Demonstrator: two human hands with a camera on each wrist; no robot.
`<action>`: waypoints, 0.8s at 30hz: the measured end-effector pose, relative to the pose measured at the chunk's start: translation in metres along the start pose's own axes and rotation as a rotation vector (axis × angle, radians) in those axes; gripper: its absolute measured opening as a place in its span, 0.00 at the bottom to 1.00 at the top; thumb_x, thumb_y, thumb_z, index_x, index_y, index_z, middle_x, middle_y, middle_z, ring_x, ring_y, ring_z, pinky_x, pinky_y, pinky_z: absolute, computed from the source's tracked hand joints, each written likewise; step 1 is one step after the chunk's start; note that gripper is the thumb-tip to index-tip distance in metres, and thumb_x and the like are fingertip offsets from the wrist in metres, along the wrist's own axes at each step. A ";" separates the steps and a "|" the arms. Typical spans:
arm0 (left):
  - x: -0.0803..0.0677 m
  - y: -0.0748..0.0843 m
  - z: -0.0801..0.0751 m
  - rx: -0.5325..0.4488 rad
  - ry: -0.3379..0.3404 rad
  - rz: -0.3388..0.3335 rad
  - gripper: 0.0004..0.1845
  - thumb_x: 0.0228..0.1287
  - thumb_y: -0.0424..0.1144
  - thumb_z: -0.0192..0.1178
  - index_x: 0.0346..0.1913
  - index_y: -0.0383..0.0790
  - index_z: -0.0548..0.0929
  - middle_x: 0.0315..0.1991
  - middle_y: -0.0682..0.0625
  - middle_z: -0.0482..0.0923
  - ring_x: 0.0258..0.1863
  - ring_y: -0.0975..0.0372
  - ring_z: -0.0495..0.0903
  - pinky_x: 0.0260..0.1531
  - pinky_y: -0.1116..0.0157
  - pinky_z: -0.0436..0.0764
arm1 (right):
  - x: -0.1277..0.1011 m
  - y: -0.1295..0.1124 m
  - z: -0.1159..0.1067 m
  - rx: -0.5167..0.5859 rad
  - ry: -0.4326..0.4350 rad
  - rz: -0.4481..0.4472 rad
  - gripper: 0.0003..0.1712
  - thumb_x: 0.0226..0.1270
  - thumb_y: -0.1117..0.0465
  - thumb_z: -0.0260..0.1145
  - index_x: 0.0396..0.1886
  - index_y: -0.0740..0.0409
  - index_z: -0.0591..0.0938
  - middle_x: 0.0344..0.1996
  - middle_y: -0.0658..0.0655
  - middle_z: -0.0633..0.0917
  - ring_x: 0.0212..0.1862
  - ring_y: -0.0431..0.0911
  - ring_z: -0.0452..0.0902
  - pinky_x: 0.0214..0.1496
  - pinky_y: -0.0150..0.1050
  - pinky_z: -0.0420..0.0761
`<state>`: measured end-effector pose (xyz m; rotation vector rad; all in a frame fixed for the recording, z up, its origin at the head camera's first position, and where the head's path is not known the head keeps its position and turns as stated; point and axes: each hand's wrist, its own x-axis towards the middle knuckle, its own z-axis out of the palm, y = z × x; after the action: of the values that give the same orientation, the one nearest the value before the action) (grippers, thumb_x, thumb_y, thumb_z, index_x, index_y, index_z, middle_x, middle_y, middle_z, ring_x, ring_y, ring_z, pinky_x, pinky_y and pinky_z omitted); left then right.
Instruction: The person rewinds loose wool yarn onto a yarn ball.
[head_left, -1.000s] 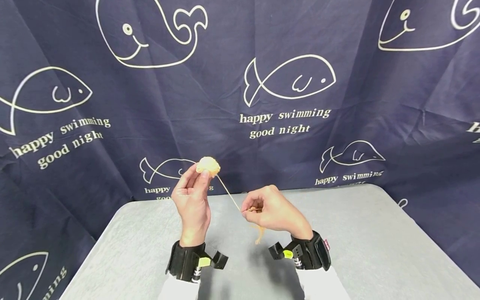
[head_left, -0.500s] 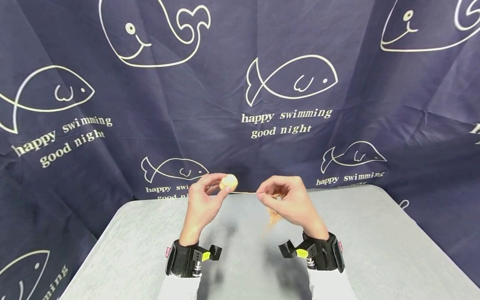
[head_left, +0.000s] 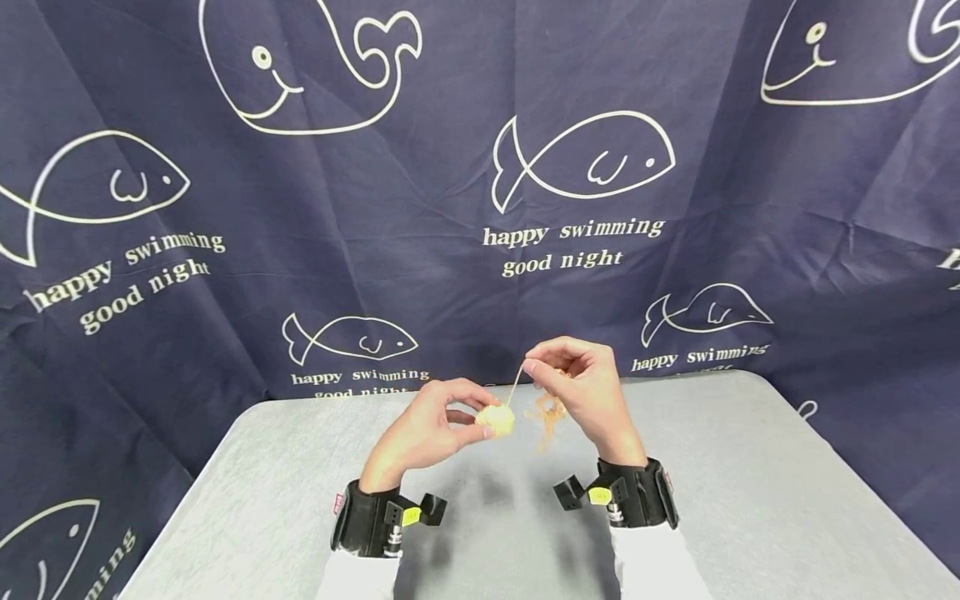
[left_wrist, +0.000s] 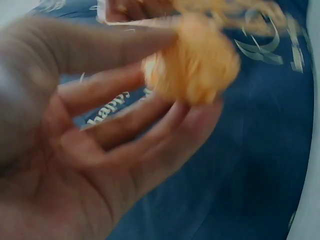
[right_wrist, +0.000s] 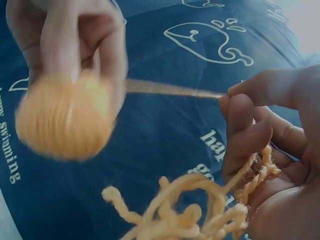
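Observation:
A small ball of pale orange-yellow yarn [head_left: 496, 420] is pinched between the thumb and fingers of my left hand [head_left: 431, 425], above the table. The left wrist view has the yarn ball [left_wrist: 197, 62] close up, blurred. From the ball a taut strand [right_wrist: 172, 89] runs to my right hand [head_left: 581, 387], whose thumb and forefinger pinch it, slightly higher and to the right. Loose tangled yarn [right_wrist: 185, 207] hangs from the right palm, partly hidden by the curled fingers.
A light grey table [head_left: 300, 500] lies beneath both hands. Behind it hangs a dark blue cloth [head_left: 450, 275] printed with white fish, whales and words. Black wrist straps with camera mounts [head_left: 367, 521] sit on both wrists.
My left hand has come down and to the right with the ball, turning it toward the right hand. The right hand has moved up and right. The visible strand between them is shorter and steeper.

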<state>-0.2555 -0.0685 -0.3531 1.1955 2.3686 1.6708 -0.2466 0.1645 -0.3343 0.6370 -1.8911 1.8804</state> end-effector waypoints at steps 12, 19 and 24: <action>0.013 0.009 0.006 -0.680 0.178 0.282 0.17 0.59 0.21 0.67 0.51 0.35 0.85 0.48 0.45 0.85 0.48 0.58 0.85 0.48 0.63 0.86 | 0.006 0.024 0.007 -0.131 -0.133 0.071 0.03 0.61 0.72 0.72 0.34 0.64 0.88 0.25 0.58 0.86 0.23 0.44 0.78 0.23 0.32 0.77; 0.016 0.011 0.010 -0.823 0.579 0.165 0.17 0.62 0.16 0.58 0.48 0.37 0.85 0.47 0.44 0.84 0.44 0.58 0.85 0.46 0.64 0.87 | 0.003 0.022 0.018 -0.230 -0.253 0.012 0.04 0.59 0.71 0.74 0.32 0.60 0.89 0.24 0.52 0.85 0.20 0.39 0.73 0.21 0.29 0.72; 0.016 0.009 0.000 -0.881 0.771 0.136 0.15 0.62 0.16 0.59 0.44 0.35 0.85 0.43 0.44 0.85 0.40 0.58 0.86 0.46 0.63 0.87 | 0.004 0.025 0.011 -0.233 -0.320 0.045 0.03 0.59 0.71 0.74 0.32 0.61 0.89 0.23 0.54 0.86 0.21 0.39 0.76 0.22 0.30 0.76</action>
<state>-0.2615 -0.0584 -0.3392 0.5926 1.3319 3.1141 -0.2634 0.1535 -0.3528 0.8633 -2.2992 1.6245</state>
